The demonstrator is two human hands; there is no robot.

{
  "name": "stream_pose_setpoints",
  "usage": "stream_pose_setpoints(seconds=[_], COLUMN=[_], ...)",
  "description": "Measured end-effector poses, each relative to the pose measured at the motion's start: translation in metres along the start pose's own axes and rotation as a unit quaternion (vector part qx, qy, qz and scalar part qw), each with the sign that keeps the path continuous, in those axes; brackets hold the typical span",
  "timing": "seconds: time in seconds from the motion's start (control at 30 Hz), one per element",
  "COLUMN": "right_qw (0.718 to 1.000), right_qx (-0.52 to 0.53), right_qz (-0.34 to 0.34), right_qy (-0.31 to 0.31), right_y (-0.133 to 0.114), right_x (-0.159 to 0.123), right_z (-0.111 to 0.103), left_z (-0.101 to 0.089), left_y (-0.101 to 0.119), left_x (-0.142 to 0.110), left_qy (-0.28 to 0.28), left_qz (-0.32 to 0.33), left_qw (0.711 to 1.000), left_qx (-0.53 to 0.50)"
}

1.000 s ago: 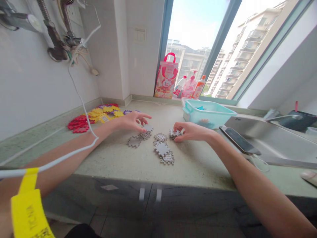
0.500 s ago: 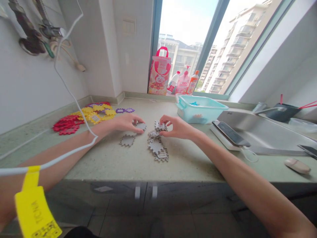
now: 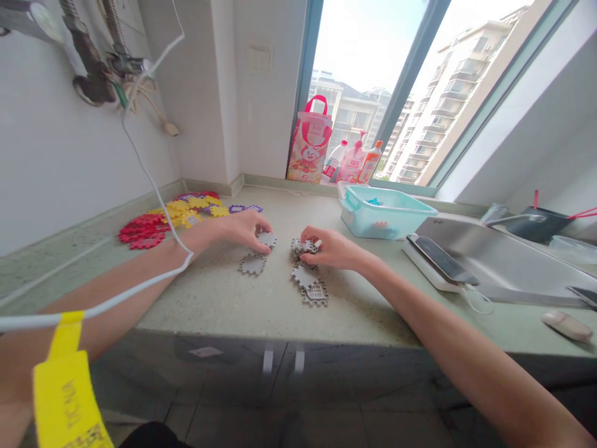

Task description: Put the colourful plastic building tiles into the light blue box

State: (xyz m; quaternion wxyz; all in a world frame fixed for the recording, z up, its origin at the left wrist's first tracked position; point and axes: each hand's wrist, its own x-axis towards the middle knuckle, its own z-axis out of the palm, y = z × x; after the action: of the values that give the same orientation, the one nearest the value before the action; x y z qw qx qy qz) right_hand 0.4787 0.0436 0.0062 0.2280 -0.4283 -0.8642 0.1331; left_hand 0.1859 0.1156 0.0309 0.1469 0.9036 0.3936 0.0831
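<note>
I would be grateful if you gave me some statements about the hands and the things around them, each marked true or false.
1. The right hand pinches grey pieces. True.
2. The left hand is inside the bin. False: it is at a grey piece on the counter.
3. The red pieces lie left of the bin. True.
4. The phone lies in the sink. False: it lies beside it, on a white slab.
5. The bag stands by the window. True.

Counter gap between gray tiles
</note>
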Motion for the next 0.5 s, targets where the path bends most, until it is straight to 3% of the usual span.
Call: stream_pose_setpoints(seconds=[0.1, 0.27, 0.5], right_qw=[1.0, 0.998, 0.994], right_qx=[-0.017, -0.045, -0.073], right_qz=[0.008, 0.024, 0.05], right_qy=[0.008, 0.047, 0.068], right_y=[0.006, 0.028, 0.052], right_x=[-0.001, -0.006, -0.01], right_z=[-0.004, -0.017, -0.032], left_z=[-0.007, -0.02, -0.02], left_y=[0.004, 0.009, 0.023], left_x=[-0.006, -0.017, -0.024], left_qy=[-0.021, -0.115, -0.13], left_qz=[-0.002, -0.017, -0.017], left_qw=[1.0, 0.993, 0.991], left_qx=[-0.009, -0.02, -0.019])
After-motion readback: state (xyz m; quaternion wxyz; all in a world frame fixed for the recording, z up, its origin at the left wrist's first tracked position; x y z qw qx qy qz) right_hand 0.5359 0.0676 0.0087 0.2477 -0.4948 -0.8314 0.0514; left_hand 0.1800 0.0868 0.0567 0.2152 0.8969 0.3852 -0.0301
